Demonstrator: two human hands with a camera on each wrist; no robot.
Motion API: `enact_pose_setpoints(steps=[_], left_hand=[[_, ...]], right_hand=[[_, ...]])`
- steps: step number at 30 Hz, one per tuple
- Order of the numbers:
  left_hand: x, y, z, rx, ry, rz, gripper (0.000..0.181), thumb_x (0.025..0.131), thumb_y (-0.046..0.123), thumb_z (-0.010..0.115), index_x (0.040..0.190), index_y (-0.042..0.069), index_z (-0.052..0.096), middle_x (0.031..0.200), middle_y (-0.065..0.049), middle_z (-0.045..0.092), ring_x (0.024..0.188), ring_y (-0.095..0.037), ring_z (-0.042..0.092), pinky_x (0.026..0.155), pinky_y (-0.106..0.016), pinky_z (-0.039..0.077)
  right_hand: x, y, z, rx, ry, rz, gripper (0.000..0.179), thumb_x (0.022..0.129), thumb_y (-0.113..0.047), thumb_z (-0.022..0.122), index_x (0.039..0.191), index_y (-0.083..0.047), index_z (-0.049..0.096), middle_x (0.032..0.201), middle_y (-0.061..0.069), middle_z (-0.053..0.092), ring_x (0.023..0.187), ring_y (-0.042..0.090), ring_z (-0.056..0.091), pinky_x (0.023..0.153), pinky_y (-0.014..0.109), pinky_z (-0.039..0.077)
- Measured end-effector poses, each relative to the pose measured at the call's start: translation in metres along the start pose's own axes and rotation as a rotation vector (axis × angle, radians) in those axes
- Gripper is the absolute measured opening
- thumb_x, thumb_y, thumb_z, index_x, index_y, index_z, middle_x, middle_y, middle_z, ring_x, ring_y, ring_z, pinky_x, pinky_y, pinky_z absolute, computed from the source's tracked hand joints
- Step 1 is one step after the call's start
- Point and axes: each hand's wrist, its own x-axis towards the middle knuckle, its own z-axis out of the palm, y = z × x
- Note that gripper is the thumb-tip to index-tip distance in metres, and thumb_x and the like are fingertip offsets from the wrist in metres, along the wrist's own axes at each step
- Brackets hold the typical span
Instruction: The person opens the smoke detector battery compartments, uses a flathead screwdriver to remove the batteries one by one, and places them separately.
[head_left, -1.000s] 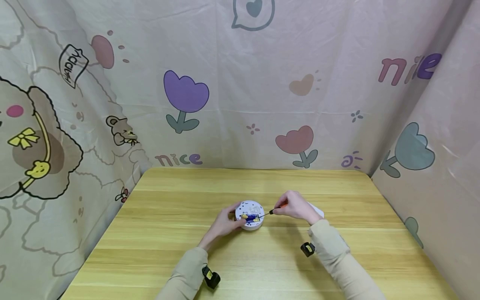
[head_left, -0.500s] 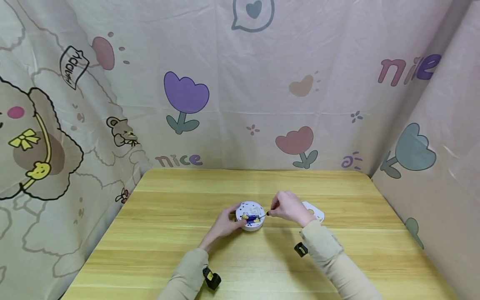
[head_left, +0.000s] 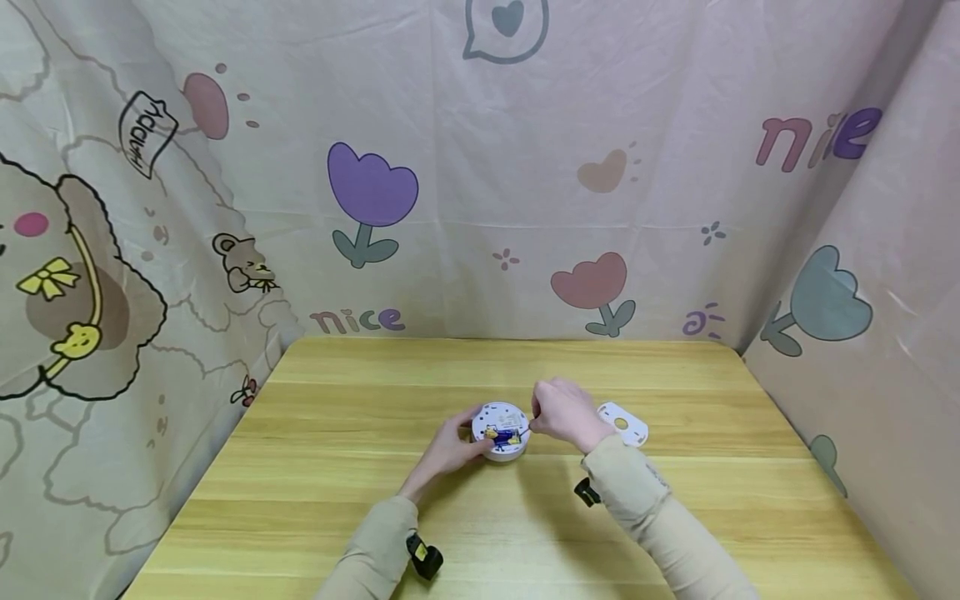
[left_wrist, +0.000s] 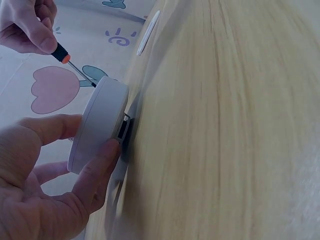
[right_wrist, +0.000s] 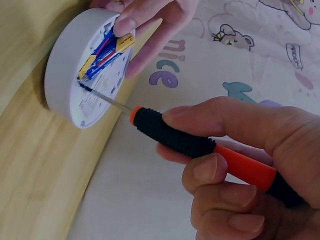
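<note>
A round white device [head_left: 495,412], resembling a smoke alarm, is held tilted at the middle of the table by my left hand [head_left: 450,448]. Blue-and-yellow batteries [right_wrist: 106,57] sit in its underside, and the left thumb rests over one end of them. With curled fingers my right hand [head_left: 567,412] grips a screwdriver [right_wrist: 175,136] by its black and orange handle. In the right wrist view the dark tip meets the device at the batteries' near end. Exactly what the tip touches is too small to tell.
On the table right of the right hand lies a flat white plate [head_left: 633,429] with a round central hole, partly hidden behind the wrist. The wooden table [head_left: 360,392] backs onto a printed curtain [head_left: 480,167], which also hangs at both sides.
My right hand has moved left, closer to the device, with its grip turning around the screwdriver. More of the white plate shows behind it. The left hand and device stay almost still.
</note>
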Motion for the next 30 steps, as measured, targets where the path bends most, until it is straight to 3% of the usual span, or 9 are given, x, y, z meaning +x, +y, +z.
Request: enact_pose_setpoints(steps=[6,10,22,30], left_hand=[[0.0,0.001,0.0,-0.024,-0.004,-0.018,0.072,0.074,0.019,0.07,0.136,0.007,0.035,0.121,-0.018,0.052,0.108,-0.028,0.049,0.081,-0.03,0.052],[0.001,0.001,0.001,-0.028,-0.007,-0.025,0.073,0.074,0.019,0.071,0.136,0.007,0.035,0.12,-0.019,0.052,0.107,-0.028,0.049,0.079,-0.03,0.053],[0.002,0.0,0.001,-0.003,0.005,-0.012,0.072,0.074,0.018,0.071,0.136,0.008,0.036,0.118,-0.017,0.053,0.108,-0.027,0.049,0.092,-0.04,0.046],[0.001,0.0,0.0,0.031,0.005,-0.01,0.072,0.074,0.02,0.071,0.136,0.008,0.036,0.121,-0.017,0.053,0.111,-0.029,0.048,0.101,-0.05,0.035]], right_hand=[[0.001,-0.004,-0.001,-0.001,0.01,-0.009,0.018,0.059,-0.016,0.074,0.06,-0.019,0.056,0.062,-0.006,0.053,0.059,0.012,0.047,0.048,0.026,0.038],[0.002,-0.004,-0.002,0.011,-0.006,-0.002,0.017,0.059,-0.015,0.073,0.061,-0.018,0.057,0.062,-0.006,0.053,0.058,0.013,0.048,0.047,0.025,0.038],[0.009,0.002,-0.002,0.059,-0.073,0.011,0.018,0.06,-0.019,0.077,0.06,-0.019,0.06,0.062,-0.006,0.057,0.06,0.012,0.05,0.051,0.024,0.041],[0.015,0.022,0.003,0.205,-0.132,0.008,0.017,0.062,-0.02,0.077,0.054,-0.018,0.062,0.059,-0.006,0.059,0.058,0.012,0.05,0.051,0.023,0.042]])
